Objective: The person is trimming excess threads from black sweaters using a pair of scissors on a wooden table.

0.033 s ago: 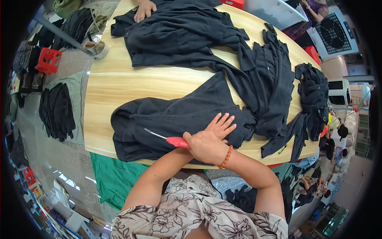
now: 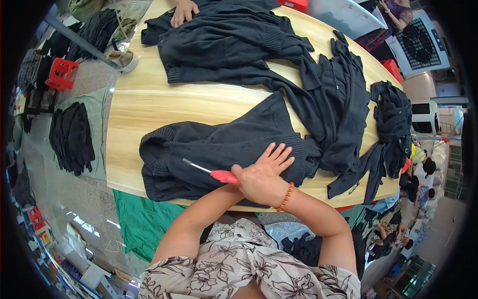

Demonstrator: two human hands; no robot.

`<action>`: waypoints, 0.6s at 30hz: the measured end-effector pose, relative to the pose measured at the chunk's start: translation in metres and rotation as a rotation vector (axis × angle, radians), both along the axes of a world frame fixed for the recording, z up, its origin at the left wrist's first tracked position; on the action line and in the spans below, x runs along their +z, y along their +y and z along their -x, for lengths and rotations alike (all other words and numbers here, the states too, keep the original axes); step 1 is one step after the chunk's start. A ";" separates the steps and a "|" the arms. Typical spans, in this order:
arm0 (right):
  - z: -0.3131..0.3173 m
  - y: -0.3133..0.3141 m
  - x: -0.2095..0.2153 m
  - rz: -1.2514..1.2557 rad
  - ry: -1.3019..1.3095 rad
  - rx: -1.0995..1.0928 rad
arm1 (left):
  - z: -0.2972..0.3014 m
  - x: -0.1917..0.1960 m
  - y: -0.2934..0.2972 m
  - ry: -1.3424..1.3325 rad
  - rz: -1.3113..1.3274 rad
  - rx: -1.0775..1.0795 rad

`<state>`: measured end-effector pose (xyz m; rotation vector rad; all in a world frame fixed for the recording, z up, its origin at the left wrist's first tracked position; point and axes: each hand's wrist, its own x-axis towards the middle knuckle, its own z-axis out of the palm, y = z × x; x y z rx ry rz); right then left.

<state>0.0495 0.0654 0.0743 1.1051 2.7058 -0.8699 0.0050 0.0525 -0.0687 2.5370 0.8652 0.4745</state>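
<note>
My right hand [image 2: 261, 179] lies flat with spread fingers on the dark knitted garment [image 2: 219, 149], pressing it on the wooden counter [image 2: 149, 104] near my edge. My left hand is hidden under the right one, so I cannot tell its grip; the red-handled tool [image 2: 216, 174] with its thin metal tip comes out from there and lies over the knit. I judge the work on this garment is in the middle. More dark garments [image 2: 343, 99] wait at my right, well apart, seemingly not handled yet.
</note>
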 end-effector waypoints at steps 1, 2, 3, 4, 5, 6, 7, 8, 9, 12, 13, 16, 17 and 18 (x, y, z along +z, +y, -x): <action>-0.004 -0.001 0.000 0.002 0.005 0.006 | 0.017 0.001 -0.010 0.115 -0.126 0.052; -0.016 -0.001 0.002 -0.021 0.016 -0.072 | 0.045 0.003 -0.015 -0.071 0.031 0.090; -0.026 0.000 0.004 -0.041 0.030 -0.150 | 0.069 0.005 -0.029 0.233 -0.140 0.226; -0.042 0.000 0.008 0.019 -0.056 -0.253 | 0.096 0.052 -0.011 0.212 0.268 0.196; -0.048 0.001 0.015 0.053 -0.101 -0.249 | 0.131 0.041 -0.026 0.105 0.226 0.356; -0.052 0.000 0.020 0.087 -0.152 -0.250 | 0.165 0.020 -0.040 0.034 0.147 0.445; -0.055 -0.004 0.019 0.096 -0.167 -0.228 | 0.186 0.021 -0.044 0.118 0.058 0.414; -0.053 -0.010 0.016 0.095 -0.134 -0.190 | 0.195 0.023 -0.046 0.098 0.076 0.418; -0.048 -0.016 0.013 0.095 -0.100 -0.153 | 0.201 0.025 -0.047 0.079 0.094 0.423; -0.024 -0.022 0.009 0.197 -0.061 -0.080 | 0.220 0.014 -0.042 -0.123 0.155 0.460; -0.022 -0.026 0.006 0.181 0.025 -0.147 | 0.224 0.017 -0.041 -0.156 0.045 0.520; -0.026 -0.029 0.003 0.194 0.089 -0.272 | 0.255 0.020 -0.037 -0.036 -0.196 0.948; -0.028 -0.032 -0.001 0.197 0.103 -0.295 | 0.267 0.018 -0.036 0.021 -0.146 1.144; -0.030 -0.037 -0.006 0.184 0.123 -0.308 | 0.285 0.005 -0.034 -0.015 -0.049 1.235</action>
